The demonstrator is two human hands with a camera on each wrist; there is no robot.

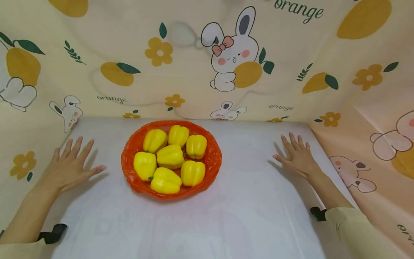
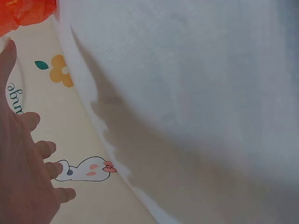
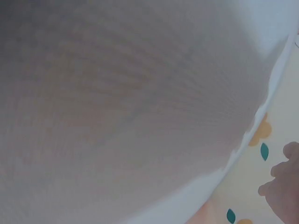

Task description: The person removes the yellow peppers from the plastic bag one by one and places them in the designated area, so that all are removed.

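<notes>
Several yellow bell peppers (image 1: 170,157) fill a round container lined with crinkled red plastic (image 1: 213,172), left of the middle of the table. To its left, my left hand (image 1: 69,169) is held palm down with the fingers spread, apart from the container. My right hand (image 1: 297,156) is likewise spread, over the right side of the table, farther from the peppers. Neither hand holds anything. In the left wrist view, part of my left hand (image 2: 23,158) shows near a corner of the red plastic (image 2: 28,14). Only some fingertips of the right hand (image 3: 285,186) appear in the right wrist view.
A white cloth (image 1: 245,201) covers the table. Printed fabric (image 1: 187,79) with rabbits, flowers and oranges rises behind the table and along both sides. Dark straps (image 1: 53,233) show at the wrists, by the pale sleeves (image 1: 359,230).
</notes>
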